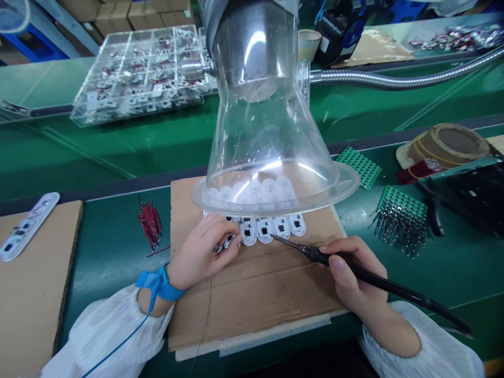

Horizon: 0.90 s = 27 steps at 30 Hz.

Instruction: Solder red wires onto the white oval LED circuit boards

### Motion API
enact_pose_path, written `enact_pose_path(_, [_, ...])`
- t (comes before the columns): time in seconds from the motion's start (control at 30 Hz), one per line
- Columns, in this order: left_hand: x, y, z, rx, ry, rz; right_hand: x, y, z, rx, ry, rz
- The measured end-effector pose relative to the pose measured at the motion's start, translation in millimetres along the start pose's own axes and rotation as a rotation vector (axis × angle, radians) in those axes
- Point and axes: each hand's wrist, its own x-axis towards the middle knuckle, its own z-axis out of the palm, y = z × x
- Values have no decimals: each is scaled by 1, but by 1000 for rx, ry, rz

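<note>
In my right hand (pixel 356 268) is a soldering iron (pixel 315 254), its tip pointing left at the row of white circuit boards (pixel 264 230). The boards have rounded ends and small black chips, and they lie side by side on a cardboard sheet (pixel 252 294). Over the left end of that row, my left hand (pixel 210 244) is closed with thumb and forefinger together. A thin solder wire (pixel 205 307) trails from beneath it down the cardboard; its end at the fingertips is hidden. A blue wrist strap (pixel 163 283) circles my left wrist.
A clear fume hood (pixel 271 136) hangs low over the boards. Red wires (pixel 150 226) lie left of the cardboard. Green boards (pixel 403 205), some with wire leads, and a tape roll (pixel 444 144) sit right. A compartment box (pixel 137 73) stands behind; another white board (pixel 29 226) lies far left.
</note>
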Motion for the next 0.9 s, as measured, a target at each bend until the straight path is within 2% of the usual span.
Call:
enact_pose_path(0.17, [0,0,0,-4,-15,-4,5,-3,1,-30,-62,-33])
enact_pose_path(0.37, [1,1,0,-16,-4,2,2,-1,1,6,-42,-15])
enact_pose_path(0.57, [1,1,-1,-10,-18,4,4,-4,2,-21,-111,-25])
enact_pose_path(0.77, [2,1,0,-6,-21,4,2,-2,0,-9,-75,-5])
enact_pose_path(0.9, [2,1,0,2,-21,9,3,-4,1,-7,-117,-7])
